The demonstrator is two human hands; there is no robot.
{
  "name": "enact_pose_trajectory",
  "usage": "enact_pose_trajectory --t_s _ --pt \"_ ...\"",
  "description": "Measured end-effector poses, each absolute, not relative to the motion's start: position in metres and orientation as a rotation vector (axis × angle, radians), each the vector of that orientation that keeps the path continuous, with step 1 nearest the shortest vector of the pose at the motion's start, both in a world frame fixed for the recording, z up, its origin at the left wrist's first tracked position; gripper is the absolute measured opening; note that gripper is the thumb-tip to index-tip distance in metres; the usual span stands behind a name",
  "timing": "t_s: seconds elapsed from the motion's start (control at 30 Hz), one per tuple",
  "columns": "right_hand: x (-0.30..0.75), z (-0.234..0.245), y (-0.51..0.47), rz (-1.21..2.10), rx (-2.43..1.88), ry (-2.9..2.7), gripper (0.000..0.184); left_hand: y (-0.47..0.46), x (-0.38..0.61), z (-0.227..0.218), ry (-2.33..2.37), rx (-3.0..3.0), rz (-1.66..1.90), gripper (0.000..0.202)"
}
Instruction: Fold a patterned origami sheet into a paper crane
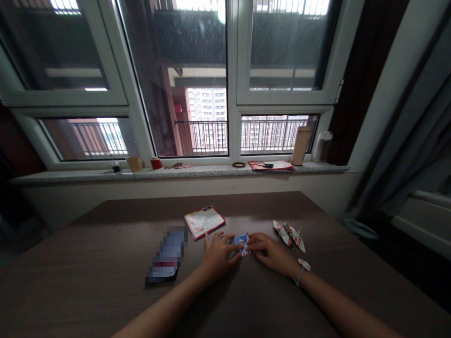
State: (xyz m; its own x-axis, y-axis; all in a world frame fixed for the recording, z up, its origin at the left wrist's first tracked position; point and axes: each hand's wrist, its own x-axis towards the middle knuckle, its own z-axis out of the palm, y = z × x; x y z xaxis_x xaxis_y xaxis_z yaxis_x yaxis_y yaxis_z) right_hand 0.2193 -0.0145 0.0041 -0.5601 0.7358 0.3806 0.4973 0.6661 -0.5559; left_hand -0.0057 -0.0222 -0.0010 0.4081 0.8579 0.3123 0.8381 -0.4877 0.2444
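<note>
A small folded piece of blue, white and red printed paper (242, 243) lies on the brown wooden table (105, 263). My left hand (216, 256) rests beside it on the left, fingers pinching its left edge, index finger stretched forward. My right hand (269, 252) presses and pinches the paper's right side; a bracelet is on that wrist. A finished folded paper figure (289, 234) in red and white lies just right of my right hand.
A red-bordered printed sheet (204, 220) lies ahead of my hands. A dark phone-like object (167, 257) lies to the left. The windowsill (176, 172) holds cups, a tall flask (301, 145), a jar and papers. Curtains hang at the right.
</note>
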Motion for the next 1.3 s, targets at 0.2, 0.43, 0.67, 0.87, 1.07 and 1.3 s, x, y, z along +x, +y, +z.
enact_pose_trajectory --t_s 0.2,0.43,0.67,0.87,1.07,1.3 --pt "0.2178 0.0055 -0.0163 0.467 -0.936 -2.294 0.041 -0.0224 -0.0055 -0.0008 1.567 2.583 0.631 0.025" --pt "0.2185 0.0027 -0.0152 0.378 -0.928 -2.334 0.043 -0.0225 -0.0057 0.0011 1.548 2.567 0.605 0.027" --pt "0.2177 0.0053 -0.0154 0.405 -0.95 -2.284 0.038 -0.019 -0.0058 -0.002 1.551 2.556 0.67 0.029" --pt "0.2173 0.0027 -0.015 0.398 -0.92 -2.303 0.039 -0.0182 -0.0063 -0.0027 1.552 2.561 0.7 0.024" --pt "0.2174 0.0 -0.0137 0.409 -0.902 -2.306 0.042 -0.0187 -0.0065 -0.0037 1.551 2.569 0.679 0.023" --pt "0.2171 0.004 -0.0147 0.431 -0.902 -2.32 0.046 -0.0169 -0.0074 -0.0082 1.55 2.58 0.693 0.024"
